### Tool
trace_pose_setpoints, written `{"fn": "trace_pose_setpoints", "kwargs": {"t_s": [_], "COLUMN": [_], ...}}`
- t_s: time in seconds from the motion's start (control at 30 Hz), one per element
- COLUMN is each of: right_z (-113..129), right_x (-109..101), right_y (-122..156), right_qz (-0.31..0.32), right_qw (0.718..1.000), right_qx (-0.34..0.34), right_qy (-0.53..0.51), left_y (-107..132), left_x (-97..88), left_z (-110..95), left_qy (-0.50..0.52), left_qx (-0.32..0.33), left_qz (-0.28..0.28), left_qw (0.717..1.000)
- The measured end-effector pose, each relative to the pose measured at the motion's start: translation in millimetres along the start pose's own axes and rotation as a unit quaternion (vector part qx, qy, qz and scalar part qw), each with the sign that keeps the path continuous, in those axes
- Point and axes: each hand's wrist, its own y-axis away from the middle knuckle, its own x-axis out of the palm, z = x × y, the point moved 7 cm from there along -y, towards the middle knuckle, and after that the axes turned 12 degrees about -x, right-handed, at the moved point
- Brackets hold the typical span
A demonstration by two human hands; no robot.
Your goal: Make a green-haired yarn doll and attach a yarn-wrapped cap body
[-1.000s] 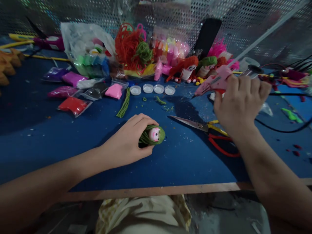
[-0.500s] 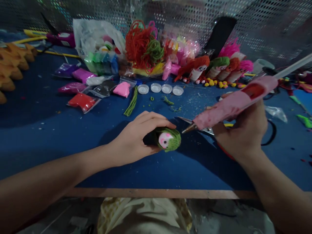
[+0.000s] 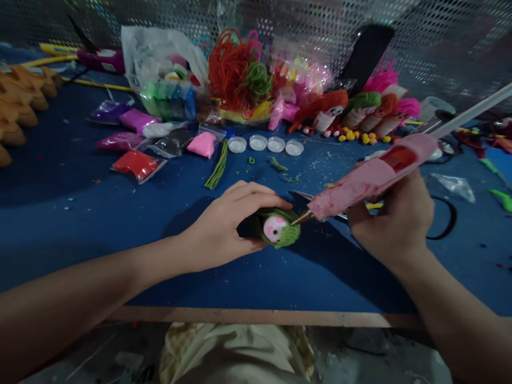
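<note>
1. Nearest the body, along the wooden front edge of the blue table (image 3: 80, 224), both forearms reach in over the work surface.
2. Left hand (image 3: 224, 226) is wrapped around a small doll with green yarn hair (image 3: 278, 232); doll lies on its side on the table, pink face turned toward the camera, fingers closed over its top and body.
3. Right hand (image 3: 394, 221) grips a pink glue gun (image 3: 370, 178) by the handle; a clear glue stick juts from the back, up and to the right.
4. Metal nozzle of the gun touches or sits just against the doll's green hair on its right side.
5. Scissors (image 3: 344, 213) lie beneath the gun, mostly hidden; blade tip shows just beyond the doll.
6. Farther back: four white caps (image 3: 266, 144) in a row, a strip of green yarn (image 3: 218, 165), small bags of coloured clay (image 3: 138, 164).
7. Against the mesh wall: a tangle of red and green yarn (image 3: 236, 72), finished dolls (image 3: 352, 112) lying in a row.
</note>
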Motion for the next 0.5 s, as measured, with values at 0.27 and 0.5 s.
{"fn": "trace_pose_setpoints", "kwargs": {"t_s": [0.27,0.5], "right_z": [-2.6,-4.0], "right_x": [1.9,2.2], "right_y": [-0.1,-1.0], "right_qz": [0.019,0.023], "right_qw": [1.0,0.999], "right_qx": [0.015,0.017], "right_qy": [0.006,0.015], "left_y": [1.7,0.4], "left_x": [-1.9,-0.6], "left_z": [-2.4,-0.7], "left_qy": [0.0,-0.001], "left_qx": [0.027,0.011], "left_qz": [-0.014,-0.006], "left_qw": [1.0,1.0]}}
